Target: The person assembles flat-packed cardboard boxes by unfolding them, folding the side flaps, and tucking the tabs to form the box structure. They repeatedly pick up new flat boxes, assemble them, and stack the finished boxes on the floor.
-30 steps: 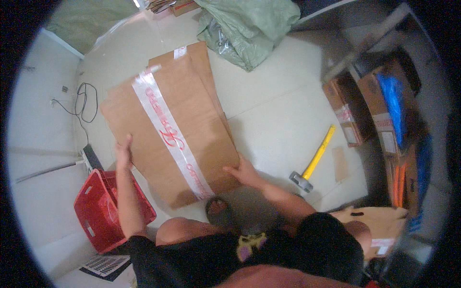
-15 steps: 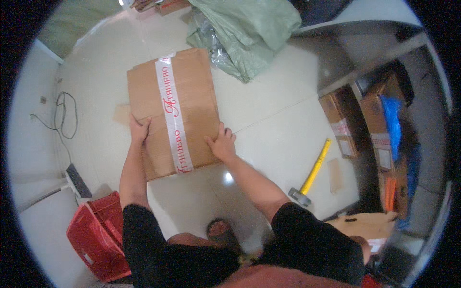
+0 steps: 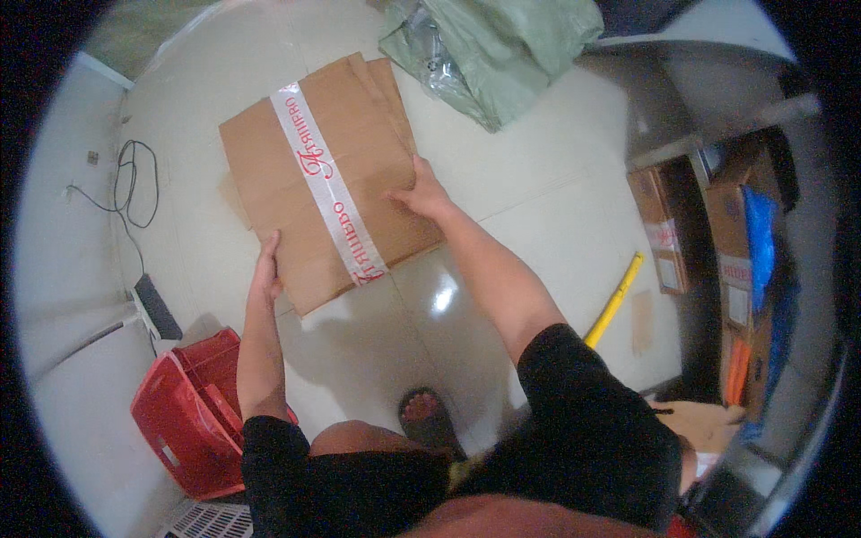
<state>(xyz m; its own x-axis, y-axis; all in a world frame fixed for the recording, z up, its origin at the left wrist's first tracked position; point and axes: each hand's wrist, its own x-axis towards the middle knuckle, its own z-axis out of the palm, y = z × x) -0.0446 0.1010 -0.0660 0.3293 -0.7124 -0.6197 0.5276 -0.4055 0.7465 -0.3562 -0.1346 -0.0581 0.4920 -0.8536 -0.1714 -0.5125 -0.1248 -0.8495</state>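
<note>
Head camera shows both hands on a stack of flattened brown cardboard boxes (image 3: 296,197), which lies over the middle-left part of the glossy tiled floor (image 3: 529,242); whether the stack rests on the tiles or is slightly raised, I cannot tell. White packing tape (image 3: 314,161) with red print runs down its upper face, and the sheets fan out a little at the far right corner. The left hand (image 3: 267,269) holds the stack's near left edge; the right hand (image 3: 425,193) grips its right edge, thumb lying across the top face. Near the floor's far edge, a green plastic sack (image 3: 529,63) sits well apart from both hands. Along the floor's left edge are a looped black cable (image 3: 154,193) and a red crate (image 3: 184,421). Toward the right edge, a yellow hammer handle (image 3: 614,302) lies near taped cartons (image 3: 659,229), its lower end hidden behind the right arm.
</note>
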